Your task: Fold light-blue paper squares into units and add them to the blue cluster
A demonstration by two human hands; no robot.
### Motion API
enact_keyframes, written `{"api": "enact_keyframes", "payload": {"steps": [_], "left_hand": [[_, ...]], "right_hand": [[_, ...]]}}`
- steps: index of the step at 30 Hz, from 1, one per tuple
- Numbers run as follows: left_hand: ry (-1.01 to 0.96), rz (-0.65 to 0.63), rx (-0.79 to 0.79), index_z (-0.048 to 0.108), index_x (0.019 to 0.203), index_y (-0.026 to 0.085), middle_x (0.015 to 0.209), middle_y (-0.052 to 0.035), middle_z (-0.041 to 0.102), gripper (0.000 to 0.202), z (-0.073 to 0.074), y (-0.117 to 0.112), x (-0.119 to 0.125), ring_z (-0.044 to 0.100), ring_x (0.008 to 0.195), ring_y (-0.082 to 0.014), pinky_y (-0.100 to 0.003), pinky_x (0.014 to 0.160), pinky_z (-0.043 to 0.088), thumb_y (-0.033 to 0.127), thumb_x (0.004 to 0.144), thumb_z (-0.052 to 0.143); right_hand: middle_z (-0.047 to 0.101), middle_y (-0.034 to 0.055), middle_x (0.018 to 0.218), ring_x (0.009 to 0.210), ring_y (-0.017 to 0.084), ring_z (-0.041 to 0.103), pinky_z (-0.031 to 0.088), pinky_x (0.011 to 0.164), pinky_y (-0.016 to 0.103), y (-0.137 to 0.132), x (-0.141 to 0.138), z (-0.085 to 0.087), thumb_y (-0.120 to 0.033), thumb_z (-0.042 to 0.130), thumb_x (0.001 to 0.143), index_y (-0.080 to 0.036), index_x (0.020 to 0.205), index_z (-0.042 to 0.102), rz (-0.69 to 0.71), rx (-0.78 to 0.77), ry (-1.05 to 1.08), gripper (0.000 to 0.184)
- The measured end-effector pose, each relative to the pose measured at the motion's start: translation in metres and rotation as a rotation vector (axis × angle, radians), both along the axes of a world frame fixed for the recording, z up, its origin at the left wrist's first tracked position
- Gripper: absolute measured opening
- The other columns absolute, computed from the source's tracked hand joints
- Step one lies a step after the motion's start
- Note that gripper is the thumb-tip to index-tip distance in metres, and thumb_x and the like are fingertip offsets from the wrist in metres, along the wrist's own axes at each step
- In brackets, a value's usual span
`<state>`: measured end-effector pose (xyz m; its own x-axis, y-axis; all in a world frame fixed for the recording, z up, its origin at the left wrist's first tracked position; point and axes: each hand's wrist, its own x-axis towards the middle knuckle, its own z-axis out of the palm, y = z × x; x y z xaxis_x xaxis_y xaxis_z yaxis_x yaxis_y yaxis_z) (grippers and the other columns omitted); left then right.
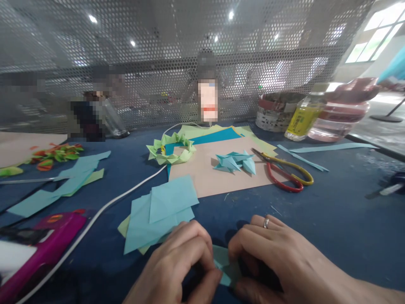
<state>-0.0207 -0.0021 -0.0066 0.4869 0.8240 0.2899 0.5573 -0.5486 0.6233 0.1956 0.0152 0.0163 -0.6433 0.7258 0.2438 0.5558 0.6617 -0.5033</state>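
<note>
Head view: left hand [180, 261] and right hand [268, 253] sit at the bottom edge, knuckles up and curled toward each other, with a small blue piece [226, 268] caught between them. Both hands are closed narrow on it, fingertips pinching from either side. It lies low against the table [332, 211], right in front of the body, probably so both thumbs can bear on it and the table backs it. The right hand wears a ring [266, 222]. The blue piece is light teal paper, mostly covered; only a small angled patch shows, it looks folded, and the exact shape cannot be told. A paper stack [161, 211] of the same teal lies just beyond the left hand, fanned and within easy reach, likely as supply. Farther back a tan sheet [221, 181] carries folded units [236, 162] of teal, grouped together and clear of the hands. Scissors [284, 171] rest on the sheet's right edge, blades shut, handles toward the person. A green ring [171, 150] of folded paper sits at the sheet's far left corner. A cable [104, 207] runs across the table left of the stack. A magenta tool [47, 245] lies at the near left, partly cut off. A bottle [302, 116] stands at the back right by the mesh [190, 63].
</note>
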Motion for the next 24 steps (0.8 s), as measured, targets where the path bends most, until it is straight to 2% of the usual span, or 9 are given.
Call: {"api": "enact_keyframes", "payload": {"steps": [3, 5, 7, 12, 16, 19, 24], "left_hand": [[0.001, 0.001, 0.000, 0.047, 0.078, 0.021, 0.085, 0.0061, 0.055, 0.024, 0.001, 0.000, 0.000, 0.060, 0.079, -0.0065, -0.016, 0.069, 0.047, -0.001, 0.077, 0.053], [0.003, 0.006, -0.004, 0.047, 0.079, 0.022, 0.084, 0.0061, 0.055, 0.024, 0.002, 0.000, 0.000, 0.060, 0.079, -0.0071, -0.016, 0.069, 0.047, -0.001, 0.077, 0.053], [0.011, 0.015, 0.003, 0.048, 0.083, 0.023, 0.085, 0.0060, 0.056, 0.025, 0.003, 0.000, -0.001, 0.060, 0.080, -0.0080, -0.016, 0.070, 0.048, -0.001, 0.077, 0.052], [0.034, 0.005, 0.019, 0.048, 0.090, 0.024, 0.088, 0.0057, 0.056, 0.026, 0.002, 0.000, -0.003, 0.060, 0.082, -0.0091, -0.018, 0.072, 0.050, 0.001, 0.080, 0.052], [0.039, 0.012, 0.012, 0.049, 0.092, 0.024, 0.090, 0.0046, 0.057, 0.023, 0.001, -0.002, -0.004, 0.060, 0.084, -0.0103, -0.019, 0.073, 0.050, 0.003, 0.083, 0.049], [0.037, 0.007, 0.029, 0.049, 0.092, 0.024, 0.089, 0.0046, 0.057, 0.021, 0.001, -0.002, -0.004, 0.060, 0.084, -0.0107, -0.020, 0.074, 0.050, 0.005, 0.084, 0.047], [0.059, -0.010, 0.056, 0.052, 0.092, 0.024, 0.089, 0.0035, 0.057, 0.018, 0.002, 0.000, -0.003, 0.059, 0.083, -0.0111, -0.020, 0.074, 0.050, 0.007, 0.090, 0.047]], "right_hand": [[0.065, -0.0054, 0.078, 0.072, 0.013, 0.059, 0.042, 0.065, 0.025, -0.003, 0.001, -0.001, -0.008, 0.079, 0.072, -0.027, 0.093, 0.068, 0.009, 0.047, -0.034, 0.030], [0.064, -0.0031, 0.078, 0.072, 0.014, 0.058, 0.041, 0.063, 0.025, -0.004, 0.002, -0.001, -0.011, 0.072, 0.082, -0.028, 0.093, 0.071, 0.044, 0.087, -0.068, 0.020], [0.062, -0.0017, 0.077, 0.072, 0.013, 0.056, 0.041, 0.061, 0.025, -0.004, 0.004, 0.000, -0.012, 0.066, 0.088, -0.029, 0.090, 0.073, 0.085, 0.116, -0.094, 0.019], [0.060, -0.0020, 0.074, 0.068, 0.014, 0.052, 0.041, 0.058, 0.025, 0.000, 0.004, 0.000, -0.007, 0.063, 0.088, -0.025, 0.081, 0.070, 0.148, 0.172, -0.080, 0.020], [0.056, -0.0018, 0.066, 0.060, 0.013, 0.047, 0.035, 0.053, 0.029, 0.002, 0.001, -0.004, -0.006, 0.056, 0.091, -0.019, 0.061, 0.056, 0.221, 0.402, -0.088, 0.033], [0.053, -0.0019, 0.064, 0.058, 0.014, 0.044, 0.032, 0.053, 0.031, 0.003, 0.001, -0.008, -0.005, 0.052, 0.092, -0.020, 0.062, 0.056, 0.222, 0.534, -0.108, 0.033], [0.047, -0.0041, 0.063, 0.057, 0.011, 0.042, 0.033, 0.051, 0.028, 0.006, 0.007, -0.011, -0.003, 0.044, 0.095, -0.019, 0.067, 0.053, 0.366, 0.527, -0.078, 0.034]]}}
